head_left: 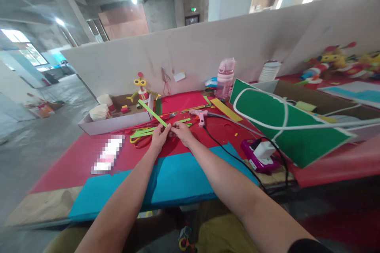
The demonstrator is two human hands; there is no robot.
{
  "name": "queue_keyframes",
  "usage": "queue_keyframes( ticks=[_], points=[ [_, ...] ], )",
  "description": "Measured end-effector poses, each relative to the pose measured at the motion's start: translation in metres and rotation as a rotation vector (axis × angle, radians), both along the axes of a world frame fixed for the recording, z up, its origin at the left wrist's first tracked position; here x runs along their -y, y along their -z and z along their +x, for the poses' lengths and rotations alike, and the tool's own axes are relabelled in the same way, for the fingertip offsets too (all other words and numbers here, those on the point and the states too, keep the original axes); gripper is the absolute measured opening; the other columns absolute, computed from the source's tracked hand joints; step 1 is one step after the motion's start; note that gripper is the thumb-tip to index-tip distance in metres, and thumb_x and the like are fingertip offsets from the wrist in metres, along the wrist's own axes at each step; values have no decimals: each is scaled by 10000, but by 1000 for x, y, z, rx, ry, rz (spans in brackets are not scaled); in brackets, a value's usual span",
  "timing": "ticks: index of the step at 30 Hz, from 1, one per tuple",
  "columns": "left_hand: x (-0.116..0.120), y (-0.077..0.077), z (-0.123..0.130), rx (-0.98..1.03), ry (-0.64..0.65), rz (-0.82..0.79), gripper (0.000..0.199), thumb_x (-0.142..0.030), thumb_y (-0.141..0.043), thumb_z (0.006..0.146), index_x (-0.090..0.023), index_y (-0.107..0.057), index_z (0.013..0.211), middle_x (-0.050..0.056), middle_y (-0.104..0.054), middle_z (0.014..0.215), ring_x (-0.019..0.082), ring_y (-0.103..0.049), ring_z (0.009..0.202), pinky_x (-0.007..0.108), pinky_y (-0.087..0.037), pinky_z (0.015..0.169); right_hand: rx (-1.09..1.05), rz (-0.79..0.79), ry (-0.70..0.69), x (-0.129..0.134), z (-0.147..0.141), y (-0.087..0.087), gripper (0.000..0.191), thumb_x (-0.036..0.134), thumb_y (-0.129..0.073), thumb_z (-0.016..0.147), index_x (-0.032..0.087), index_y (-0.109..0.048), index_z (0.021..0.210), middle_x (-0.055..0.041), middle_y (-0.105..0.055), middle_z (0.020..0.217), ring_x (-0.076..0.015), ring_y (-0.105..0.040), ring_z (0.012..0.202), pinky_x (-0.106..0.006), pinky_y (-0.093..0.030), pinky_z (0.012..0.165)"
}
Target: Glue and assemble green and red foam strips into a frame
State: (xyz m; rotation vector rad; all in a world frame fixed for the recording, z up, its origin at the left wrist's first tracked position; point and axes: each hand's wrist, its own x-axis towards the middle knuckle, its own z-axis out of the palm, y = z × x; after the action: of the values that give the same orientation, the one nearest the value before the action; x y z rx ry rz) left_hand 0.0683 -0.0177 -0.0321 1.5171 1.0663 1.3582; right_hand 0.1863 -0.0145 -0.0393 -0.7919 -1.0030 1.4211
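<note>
Both my hands meet over the red-covered table, pinching one end of a light green paper strip that slants up to the left. My left hand has its fingers closed on the strip. Close beside it, my right hand is closed at the same end, the fingertips nearly touching the left ones. More green strips lie just beyond and left of my hands, with yellow-handled scissors partly under them. A pink glue gun rests to the right of my right hand.
A purple power strip with a white plug and cables sits at right, before a leaning green board. A tray holds paper cups and a yellow-headed figure. A pink bottle stands behind; blue sheets cover the front edge.
</note>
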Motion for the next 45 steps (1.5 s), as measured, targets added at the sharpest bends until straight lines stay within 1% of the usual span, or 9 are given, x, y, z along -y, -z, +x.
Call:
queue_keyframes(
  ticks=[7,13,20,24,29,33,38,41,45],
  points=[
    [-7,-5,12,66,42,2,313,-454,-707,690,-161,-599,703,-18,-567,620,96,-497,568,209,-406,551,-99,-15,136,-4,6,3,365,402,-812,549,192,-522,620,64,-588,537,-95,-585,507,-249,-531,580],
    [-9,-2,3,79,64,-1,319,-461,-667,724,-159,-592,652,-10,-564,612,98,-487,572,213,-414,566,-63,-40,62,-2,7,3,368,400,-823,531,185,-546,642,50,-610,538,-104,-605,525,-270,-554,616],
    [-13,-1,7,74,95,-4,275,-419,-695,698,-157,-611,698,-3,-604,634,103,-522,584,219,-422,588,-121,-15,192,-3,7,2,383,357,-825,524,211,-509,686,66,-602,573,-117,-605,535,-286,-567,610],
    [-14,1,6,57,67,-32,272,-402,-696,683,-157,-580,661,-16,-581,588,103,-505,552,221,-405,560,-78,-25,207,-3,8,0,408,363,-837,484,199,-520,682,73,-583,572,-112,-603,538,-287,-568,631],
    [-16,3,2,9,7,3,255,-364,-698,683,-160,-556,623,-23,-570,572,106,-501,552,219,-380,540,-11,-29,177,-1,10,-3,382,399,-832,487,178,-573,660,59,-599,560,-106,-591,534,-283,-559,629],
    [-15,4,1,21,74,-24,250,-364,-692,689,-156,-564,637,-12,-585,572,104,-503,529,222,-385,526,55,-10,178,0,13,-5,347,393,-838,487,166,-602,601,30,-628,551,-117,-593,520,-291,-553,627],
    [-16,6,2,189,152,-108,285,-407,-696,698,-140,-601,714,-7,-588,565,99,-510,504,226,-408,515,99,2,195,-1,13,-4,297,383,-824,507,152,-673,615,-10,-670,570,-144,-616,523,-303,-551,637],
    [-17,6,3,273,226,-163,299,-379,-747,661,-129,-616,758,-1,-605,588,99,-541,536,224,-430,543,126,36,234,-3,14,-2,270,390,-792,551,150,-678,596,-21,-670,556,-148,-616,516,-299,-543,623],
    [-16,4,2,351,292,-282,336,-352,-800,602,-118,-615,757,21,-637,625,103,-573,558,234,-454,577,127,43,223,-6,15,0,285,406,-784,557,147,-667,577,-21,-664,550,-141,-598,493,-299,-535,600]
  ],
)
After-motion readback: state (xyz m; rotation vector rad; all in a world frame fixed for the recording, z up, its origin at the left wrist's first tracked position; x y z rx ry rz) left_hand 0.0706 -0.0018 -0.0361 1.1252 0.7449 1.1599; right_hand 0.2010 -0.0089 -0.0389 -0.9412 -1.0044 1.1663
